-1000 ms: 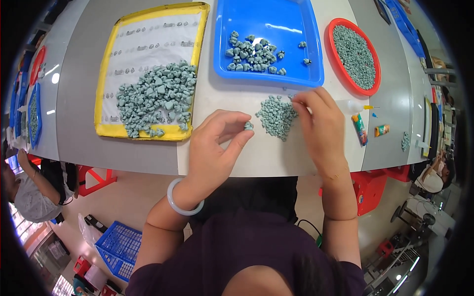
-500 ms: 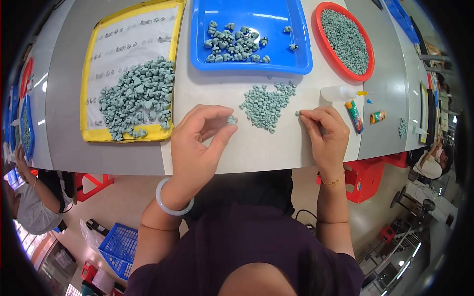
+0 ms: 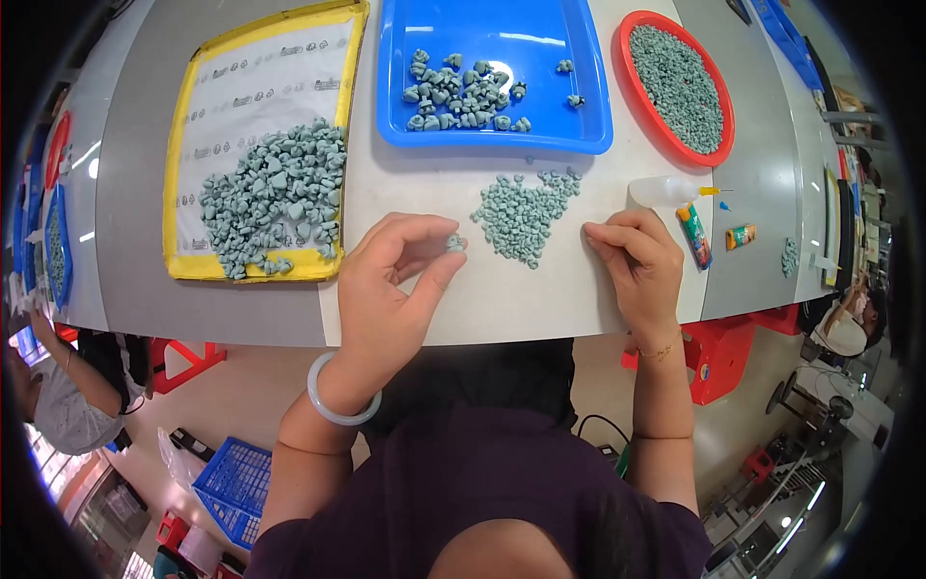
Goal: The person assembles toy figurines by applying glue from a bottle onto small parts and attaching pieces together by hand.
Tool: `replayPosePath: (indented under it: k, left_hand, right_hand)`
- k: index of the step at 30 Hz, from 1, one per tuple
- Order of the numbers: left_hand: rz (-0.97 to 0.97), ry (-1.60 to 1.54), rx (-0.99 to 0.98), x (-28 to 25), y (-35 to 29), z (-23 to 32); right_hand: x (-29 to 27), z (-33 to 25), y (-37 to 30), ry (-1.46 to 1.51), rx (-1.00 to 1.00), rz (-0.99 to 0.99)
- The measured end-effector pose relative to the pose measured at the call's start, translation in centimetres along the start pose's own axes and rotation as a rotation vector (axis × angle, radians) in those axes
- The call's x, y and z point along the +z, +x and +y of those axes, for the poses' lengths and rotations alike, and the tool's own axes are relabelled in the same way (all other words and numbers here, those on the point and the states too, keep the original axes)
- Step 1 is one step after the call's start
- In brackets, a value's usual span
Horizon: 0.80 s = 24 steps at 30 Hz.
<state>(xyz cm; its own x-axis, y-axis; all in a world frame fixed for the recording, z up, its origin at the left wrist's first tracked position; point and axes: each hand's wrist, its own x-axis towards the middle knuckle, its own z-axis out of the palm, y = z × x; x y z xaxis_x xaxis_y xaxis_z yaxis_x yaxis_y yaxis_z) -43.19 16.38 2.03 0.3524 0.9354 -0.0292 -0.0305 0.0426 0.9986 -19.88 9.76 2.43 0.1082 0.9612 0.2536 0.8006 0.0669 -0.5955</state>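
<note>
Left hand point(image 3: 391, 285): our grip pinching one grey-green piece point(image 3: 455, 243), long axis unclear | right hand point(image 3: 639, 265): fingertips close, whether pinching we cannot tell | small-piece heap point(image 3: 521, 220): on bench point(image 3: 429, 183) between hands, nearer left.

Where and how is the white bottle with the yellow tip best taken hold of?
Probably around the body of the white bottle, from above and left. It lies on its side, so the broad, rounded body offers the most to grip. The yellow tip and thin needle point right, away from this approach. The right hand is close, on the near side.
</note>
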Motion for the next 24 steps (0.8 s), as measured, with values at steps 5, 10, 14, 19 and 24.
replayPosePath:
  k: [5,10,14,19,24]
  left_hand:
    - [-0.054,0.019,0.000,-0.3,0.0,0.0]
    - [-0.043,0.001,0.002,-0.2,0.0,-0.1]
    - [-0.017,-0.008,0.006,-0.1,0.1,-0.1]
    - [-0.005,-0.003,0.005,0.0,0.0,-0.2]
    - [-0.011,-0.011,0.029,0.0,0.0,-0.2]
  right_hand:
    - [0.2,-0.7,-1.0,0.011,0.085,0.067]
    - [-0.9,-0.7,-1.0,0.122,0.175,0.068]
    - [-1.7,-0.4,0.0,0.025,0.103,-0.015]
    - [-1.8,0.0,1.1,-0.095,-0.134,-0.149]
    - [-1.3,0.4,0.1,-0.114,-0.204,-0.080]
